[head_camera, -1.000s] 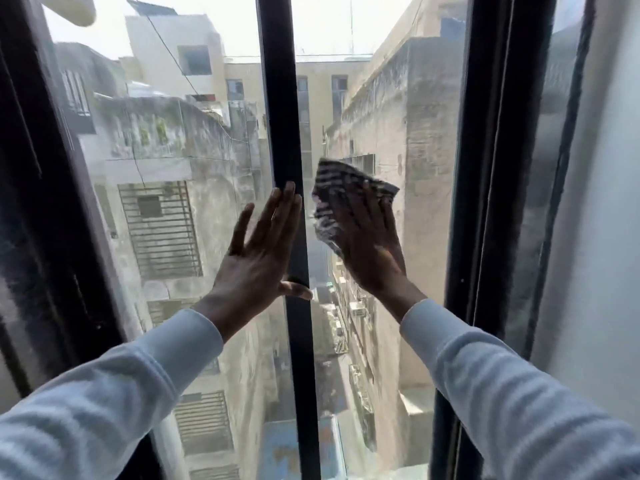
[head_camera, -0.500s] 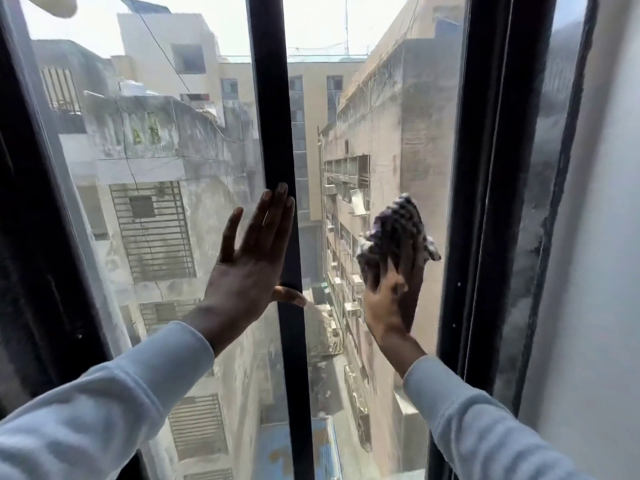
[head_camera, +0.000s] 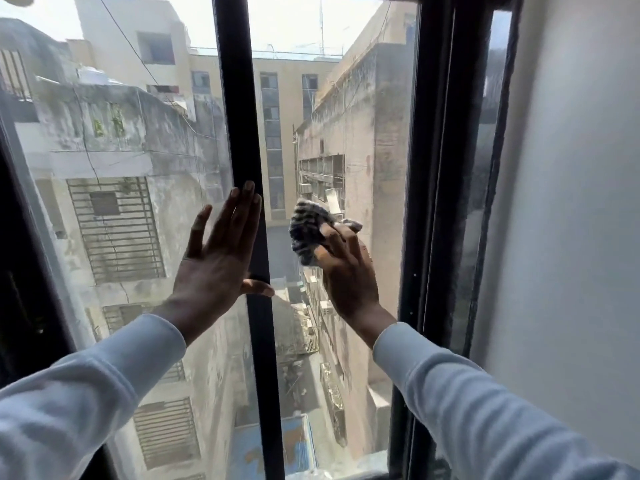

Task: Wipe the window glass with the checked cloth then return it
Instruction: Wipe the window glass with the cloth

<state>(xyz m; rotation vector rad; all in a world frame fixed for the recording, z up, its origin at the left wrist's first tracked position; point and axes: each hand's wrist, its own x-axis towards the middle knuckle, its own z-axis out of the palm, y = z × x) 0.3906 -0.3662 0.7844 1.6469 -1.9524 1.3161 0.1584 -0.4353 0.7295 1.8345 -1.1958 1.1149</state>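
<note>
The checked cloth [head_camera: 308,228], dark and white, is bunched up and pressed against the right window pane [head_camera: 367,133] at mid height. My right hand [head_camera: 346,268] grips it from below, fingers over the cloth. My left hand [head_camera: 216,258] lies flat with fingers spread on the left pane [head_camera: 121,150], its thumb crossing the black centre bar [head_camera: 242,116]. Both arms wear pale long sleeves.
A thick black frame [head_camera: 436,202] bounds the right pane, with a narrow dusty glass strip [head_camera: 485,150] and a white wall [head_camera: 571,202] beyond it. A dark frame edge runs down the far left. Outside are grey buildings and a deep alley.
My right hand carried the cloth from upper left down to the right side of the pane, then back left and slightly up. My left hand stayed flat on the glass.
</note>
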